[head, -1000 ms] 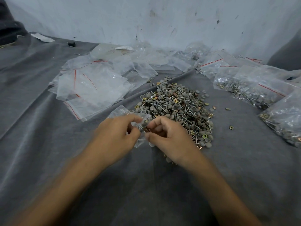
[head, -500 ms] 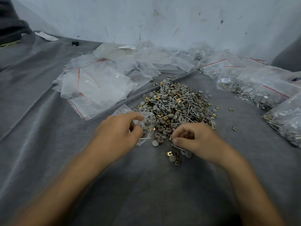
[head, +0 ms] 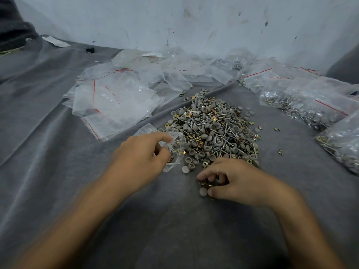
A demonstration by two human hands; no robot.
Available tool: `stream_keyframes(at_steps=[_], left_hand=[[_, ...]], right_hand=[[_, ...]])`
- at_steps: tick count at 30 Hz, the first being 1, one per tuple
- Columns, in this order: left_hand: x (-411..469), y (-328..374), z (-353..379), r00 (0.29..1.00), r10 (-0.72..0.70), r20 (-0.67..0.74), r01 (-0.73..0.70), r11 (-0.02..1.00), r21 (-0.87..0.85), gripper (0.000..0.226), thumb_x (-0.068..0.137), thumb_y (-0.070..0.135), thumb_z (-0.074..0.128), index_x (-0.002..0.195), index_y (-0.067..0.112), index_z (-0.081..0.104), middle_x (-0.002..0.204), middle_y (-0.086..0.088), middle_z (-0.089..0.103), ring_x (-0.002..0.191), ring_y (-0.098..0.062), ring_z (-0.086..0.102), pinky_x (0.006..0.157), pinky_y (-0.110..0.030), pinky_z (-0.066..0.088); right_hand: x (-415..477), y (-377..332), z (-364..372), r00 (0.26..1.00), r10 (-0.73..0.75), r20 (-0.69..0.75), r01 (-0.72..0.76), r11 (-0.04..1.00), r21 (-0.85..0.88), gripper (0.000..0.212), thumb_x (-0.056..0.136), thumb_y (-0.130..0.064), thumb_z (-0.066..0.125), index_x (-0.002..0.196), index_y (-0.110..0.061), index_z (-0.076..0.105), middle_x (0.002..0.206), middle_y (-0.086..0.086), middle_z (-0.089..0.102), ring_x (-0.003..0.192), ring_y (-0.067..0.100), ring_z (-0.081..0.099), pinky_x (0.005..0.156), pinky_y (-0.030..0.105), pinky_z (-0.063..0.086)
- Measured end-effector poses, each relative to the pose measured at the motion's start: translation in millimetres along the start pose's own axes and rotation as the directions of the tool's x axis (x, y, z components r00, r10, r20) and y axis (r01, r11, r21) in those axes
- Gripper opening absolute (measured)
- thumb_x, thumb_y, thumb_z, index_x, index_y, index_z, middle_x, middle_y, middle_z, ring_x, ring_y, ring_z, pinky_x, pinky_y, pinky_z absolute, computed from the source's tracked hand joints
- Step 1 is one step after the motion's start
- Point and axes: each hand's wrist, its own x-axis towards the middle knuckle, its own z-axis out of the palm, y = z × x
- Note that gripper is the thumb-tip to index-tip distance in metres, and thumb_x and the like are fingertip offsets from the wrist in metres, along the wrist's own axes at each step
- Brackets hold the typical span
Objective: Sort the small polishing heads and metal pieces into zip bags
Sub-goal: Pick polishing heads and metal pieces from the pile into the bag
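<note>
A heap of grey polishing heads, thin metal pins and small brass square pieces (head: pixel 211 129) lies on the grey cloth. My left hand (head: pixel 139 154) pinches the mouth of a small clear zip bag (head: pixel 174 150) at the heap's near left edge; a few pins and brass pieces show inside it. My right hand (head: pixel 231 179) rests at the heap's near edge, fingers curled over a few brass square pieces (head: pixel 205 183) on the cloth, with a grey head (head: pixel 203 191) beside the thumb. Whether it grips any piece is hidden.
Empty clear zip bags with red seal lines (head: pixel 112 101) lie in a pile at the back left. Filled bags (head: pixel 303 105) lie at the right and right edge (head: pixel 343 144). A white wall (head: pixel 194 26) stands behind. Stray brass pieces (head: pixel 280 151) lie right of the heap.
My right hand left the bag's mouth and moved down and right to the loose pieces at the heap's near edge. My left hand kept hold of the bag.
</note>
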Motion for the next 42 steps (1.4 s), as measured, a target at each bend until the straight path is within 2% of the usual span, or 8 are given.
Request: stream_keyframes(at_steps=[4, 15, 23, 29, 33, 35, 37, 42], left_hand=[[0, -1, 0, 1.0, 0.005, 0.0, -0.005, 1.0, -0.002, 0.029, 0.095, 0.033, 0.054, 0.121, 0.04, 0.067, 0.072, 0.022, 0.066, 0.075, -0.002, 0.063, 0.079, -0.036, 0.054], [-1, 3, -2, 1.0, 0.007, 0.025, -0.007, 1.0, -0.001, 0.032, 0.095, 0.033, 0.052, 0.123, 0.038, 0.066, 0.075, 0.022, 0.066, 0.077, -0.003, 0.064, 0.082, -0.038, 0.056], [0, 2, -3, 1.0, 0.012, 0.02, -0.012, 1.0, -0.001, 0.031, 0.095, 0.032, 0.053, 0.123, 0.037, 0.067, 0.073, 0.022, 0.067, 0.075, -0.002, 0.064, 0.08, -0.036, 0.055], [0, 0, -3, 1.0, 0.003, 0.028, -0.003, 1.0, -0.011, 0.033, 0.095, 0.033, 0.052, 0.123, 0.038, 0.067, 0.074, 0.021, 0.068, 0.078, -0.003, 0.065, 0.083, -0.039, 0.056], [2, 1, -4, 0.998, 0.004, 0.067, -0.001, 0.999, -0.046, 0.033, 0.096, 0.03, 0.053, 0.125, 0.038, 0.066, 0.075, 0.018, 0.07, 0.077, -0.002, 0.065, 0.084, -0.038, 0.055], [2, 0, -4, 0.996, 0.018, 0.092, -0.014, 0.999, -0.042, 0.032, 0.097, 0.03, 0.054, 0.125, 0.038, 0.066, 0.075, 0.017, 0.069, 0.076, 0.0, 0.063, 0.081, -0.033, 0.054], [1, -1, -3, 0.995, 0.029, 0.094, -0.027, 0.999, -0.026, 0.03, 0.097, 0.03, 0.056, 0.124, 0.038, 0.066, 0.074, 0.018, 0.069, 0.075, 0.001, 0.062, 0.077, -0.029, 0.051], [2, 0, -3, 0.996, 0.019, 0.088, -0.016, 0.999, -0.035, 0.032, 0.093, 0.031, 0.055, 0.122, 0.038, 0.067, 0.078, 0.016, 0.069, 0.076, -0.001, 0.063, 0.08, -0.033, 0.053]], right_hand=[[-5, -1, 1, 0.999, 0.023, 0.048, -0.021, 0.999, -0.05, 0.046, 0.083, -0.039, 0.08, 0.126, -0.044, 0.064, 0.116, -0.028, 0.045, 0.092, -0.022, 0.04, 0.078, 0.01, 0.036], [2, -1, 9, 0.975, 0.039, -0.218, -0.069, 0.989, -0.132, 0.008, 0.087, -0.026, 0.075, 0.093, -0.032, 0.073, 0.084, -0.019, 0.066, 0.082, -0.006, 0.061, 0.074, 0.019, 0.05], [2, 4, 8, 0.941, 0.114, -0.319, -0.105, 0.994, 0.043, 0.018, 0.082, -0.015, 0.073, 0.085, -0.032, 0.07, 0.075, -0.014, 0.07, 0.069, 0.0, 0.066, 0.068, 0.034, 0.059], [7, 8, 6, 0.908, 0.111, -0.405, -0.027, 0.978, 0.207, 0.022, 0.084, -0.015, 0.076, 0.078, -0.035, 0.069, 0.08, -0.022, 0.07, 0.066, 0.004, 0.069, 0.058, 0.018, 0.053], [7, -3, 3, 0.874, 0.053, -0.484, 0.186, 0.881, 0.434, 0.023, 0.087, -0.006, 0.073, 0.084, -0.028, 0.073, 0.079, 0.0, 0.072, 0.072, 0.026, 0.069, 0.065, 0.042, 0.06], [12, -14, 9, 0.871, 0.021, -0.49, 0.262, 0.824, 0.502, 0.024, 0.088, -0.004, 0.073, 0.086, -0.028, 0.074, 0.079, 0.002, 0.073, 0.073, 0.027, 0.07, 0.068, 0.039, 0.06], [21, -26, 17, 0.874, 0.013, -0.486, 0.287, 0.794, 0.536, 0.022, 0.088, -0.004, 0.074, 0.087, -0.026, 0.074, 0.08, 0.0, 0.073, 0.074, 0.024, 0.071, 0.07, 0.038, 0.061], [35, -36, 33, 0.908, 0.027, -0.418, 0.239, 0.786, 0.57, 0.014, 0.089, -0.015, 0.074, 0.092, -0.029, 0.072, 0.084, 0.005, 0.072, 0.078, 0.028, 0.072, 0.064, 0.064, 0.059]])
